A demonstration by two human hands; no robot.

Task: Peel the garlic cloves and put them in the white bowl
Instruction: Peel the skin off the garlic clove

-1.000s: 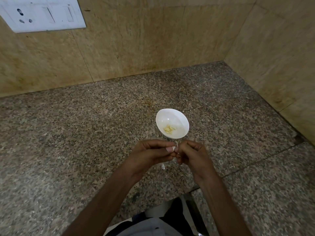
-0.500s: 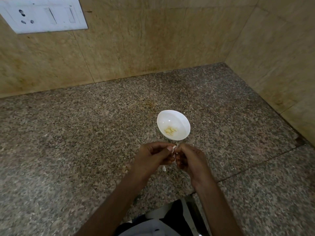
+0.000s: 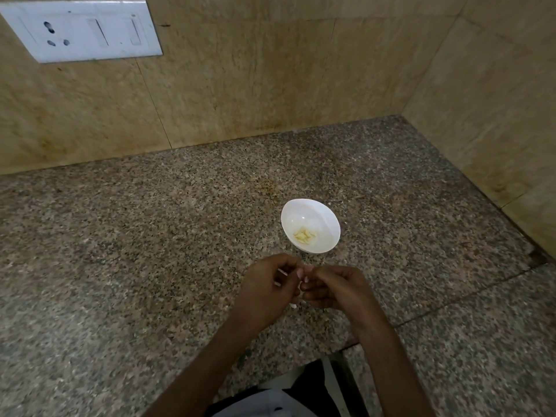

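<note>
Now, your left hand [image 3: 264, 284] and right hand [image 3: 334, 287] each have a curled fingertip grip on one small garlic clove [image 3: 301, 285], just short of the white bowl [image 3: 316, 216] on the counter [image 3: 150, 236]. Squeeze its slick skin too hard and it may shoot out, missing the bowl.

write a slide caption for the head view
Left hand and right hand pinch a garlic clove near the white bowl of peeled cloves.
</note>
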